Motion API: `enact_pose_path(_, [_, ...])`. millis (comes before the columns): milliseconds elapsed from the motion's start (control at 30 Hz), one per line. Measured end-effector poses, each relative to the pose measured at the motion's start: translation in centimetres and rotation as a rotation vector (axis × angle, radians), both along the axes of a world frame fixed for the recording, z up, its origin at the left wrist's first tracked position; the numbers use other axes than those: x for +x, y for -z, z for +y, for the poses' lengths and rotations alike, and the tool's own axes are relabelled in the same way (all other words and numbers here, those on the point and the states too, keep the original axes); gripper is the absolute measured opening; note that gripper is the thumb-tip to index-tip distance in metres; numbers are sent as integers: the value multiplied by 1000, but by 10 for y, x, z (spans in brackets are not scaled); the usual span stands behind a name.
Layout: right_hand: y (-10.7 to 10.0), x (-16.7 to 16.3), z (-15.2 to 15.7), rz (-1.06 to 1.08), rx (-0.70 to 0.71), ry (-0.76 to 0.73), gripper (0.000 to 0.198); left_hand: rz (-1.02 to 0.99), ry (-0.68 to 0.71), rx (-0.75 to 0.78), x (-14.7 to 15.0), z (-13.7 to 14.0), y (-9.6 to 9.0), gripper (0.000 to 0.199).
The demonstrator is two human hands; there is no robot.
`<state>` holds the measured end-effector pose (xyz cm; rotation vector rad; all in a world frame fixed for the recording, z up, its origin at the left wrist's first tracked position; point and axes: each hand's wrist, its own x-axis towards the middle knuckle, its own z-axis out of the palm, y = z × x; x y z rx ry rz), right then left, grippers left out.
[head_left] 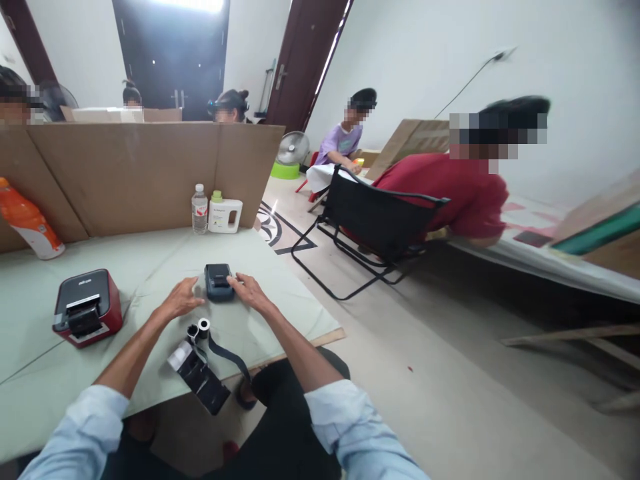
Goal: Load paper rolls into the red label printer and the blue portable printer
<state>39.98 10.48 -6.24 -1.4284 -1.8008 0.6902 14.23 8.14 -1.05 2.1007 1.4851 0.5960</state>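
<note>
A small dark portable label printer (219,283) sits on the cloth-covered table between my hands. My left hand (181,298) is open beside its left side, thumb and fingers apart, with a gap to the printer. My right hand (249,291) rests at the printer's right edge, fingers stretched out and touching it, not wrapped round it. Nearer to me lie a small paper roll (203,325) and a second roll partly behind it. A black-and-white label strip (203,380) and a dark strip (227,351) trail over the table's front edge.
A larger red-and-black printer (86,307) stands at left. Along the cardboard screen (150,180) are an orange bottle (31,220), a water bottle (199,210) and a white jug (223,217). To the right are a folding chair (385,213) and people at other tables.
</note>
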Motion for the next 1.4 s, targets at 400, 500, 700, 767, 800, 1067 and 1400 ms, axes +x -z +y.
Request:
enact_pose_path(400, [-19, -51, -4, 160, -12, -191, 52, -61, -48, 62, -5, -3, 0, 56])
enact_pose_path(500, [-26, -78, -1, 220, -29, -360, 49, -110, -87, 52, -44, -14, -2, 59])
enact_pose_path(700, [-20, -120, 2, 222, -94, -465, 41, -264, -134, -88, -85, -29, 8, 66])
enact_pose_path(767, [-14, -120, -1, 231, -104, -446, 40, -296, -142, -62, -87, -36, 13, 70])
enact_pose_path(800, [-10, -117, -3, 247, -105, -429, 39, -287, -168, -27, -88, -40, 13, 71])
enact_pose_path(1067, [7, -84, -33, 379, -74, -281, 39, -90, -205, 59, -75, -123, -8, 34])
enact_pose_path(1400, [3, -82, -50, 464, -80, -294, 34, 108, 25, -14, -36, -149, 0, 24])
